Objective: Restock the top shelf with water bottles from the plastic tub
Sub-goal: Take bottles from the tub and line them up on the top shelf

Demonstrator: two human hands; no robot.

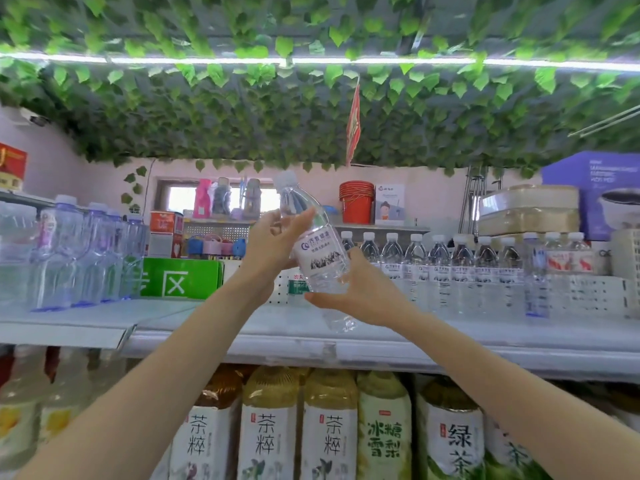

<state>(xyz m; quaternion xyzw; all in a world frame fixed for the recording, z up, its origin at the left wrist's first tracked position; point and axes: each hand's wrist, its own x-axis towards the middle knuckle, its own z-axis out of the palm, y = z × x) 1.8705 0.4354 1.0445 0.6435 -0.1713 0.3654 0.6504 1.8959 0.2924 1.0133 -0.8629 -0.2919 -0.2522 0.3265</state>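
A clear water bottle [313,247] with a white cap and white label is held tilted above the top shelf [242,336], cap leaning up and to the left. My left hand [270,244] grips its upper part near the neck. My right hand [360,289] holds the lower part from the right, fingers curled under it. A row of matching water bottles [446,268] stands on the shelf to the right of my hands. The plastic tub is not in view.
Larger bluish bottles [86,258] stand at the shelf's left, beside a green box [180,277]. Big tea bottles [332,427] fill the shelf below. A white crate [627,254] and purple box [595,188] sit at the right. Leafy vines [311,116] hang overhead.
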